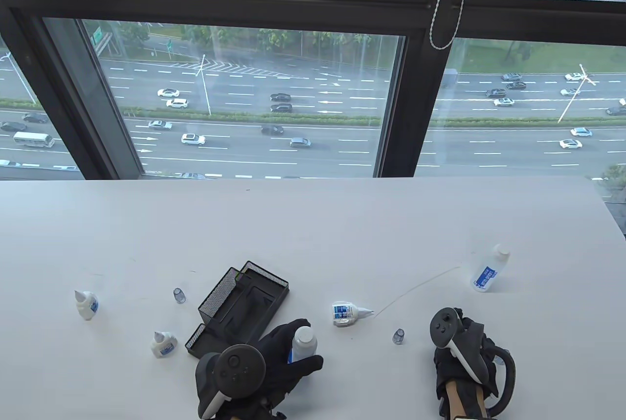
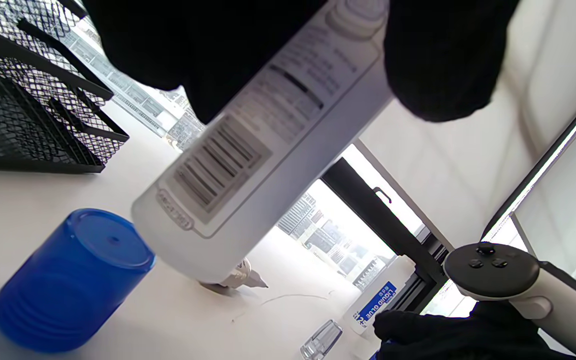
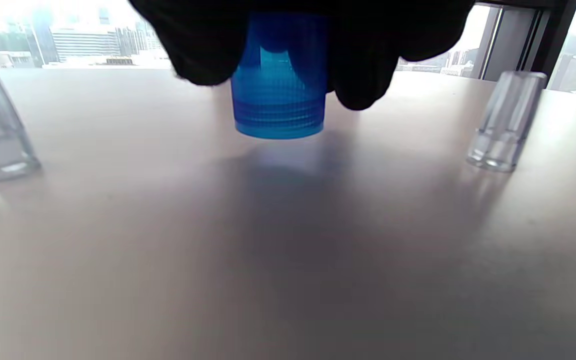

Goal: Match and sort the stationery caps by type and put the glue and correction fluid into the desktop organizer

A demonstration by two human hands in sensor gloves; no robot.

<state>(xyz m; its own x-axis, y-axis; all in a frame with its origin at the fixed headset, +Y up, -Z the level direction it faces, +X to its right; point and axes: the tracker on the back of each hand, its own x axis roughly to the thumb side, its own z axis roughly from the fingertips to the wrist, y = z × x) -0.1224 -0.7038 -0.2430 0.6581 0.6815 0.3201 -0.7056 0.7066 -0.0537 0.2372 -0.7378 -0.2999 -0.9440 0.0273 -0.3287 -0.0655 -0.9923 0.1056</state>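
Where the white table (image 1: 313, 224) meets the view's left side, two small correction fluid bottles stand uncapped: the far-left bottle (image 1: 86, 304) and the near-left bottle (image 1: 163, 344), well apart from each other. Between them and the organizer stands a clear cap (image 1: 179, 295). The black mesh desktop organizer (image 1: 238, 305) sits left of centre, set at an angle to the table edge.

The left hand (image 1: 274, 361) is just right of the organizer's near corner. Its fingers and thumb are curled round a clear glue bottle (image 1: 302, 343), which has no cap on its neck; in the left wrist view the bottle (image 2: 263, 145) is tilted, its base low over the table, and whether it touches the surface cannot be told. Just beside that base stands a blue cap (image 2: 73, 280), upright on the table.

Right of the left hand, a third correction fluid bottle (image 1: 348, 314) lies on its side, nozzle pointing right. A second clear cap (image 1: 398, 336) stands between it and the right hand.

The right hand (image 1: 464, 356) is curled downward. In the right wrist view its fingertips (image 3: 363, 75) pinch a second blue cap (image 3: 279, 95) from above, the cap's rim just above or on the table.

Farther back on the right, a second glue bottle (image 1: 489, 269) stands uncapped.
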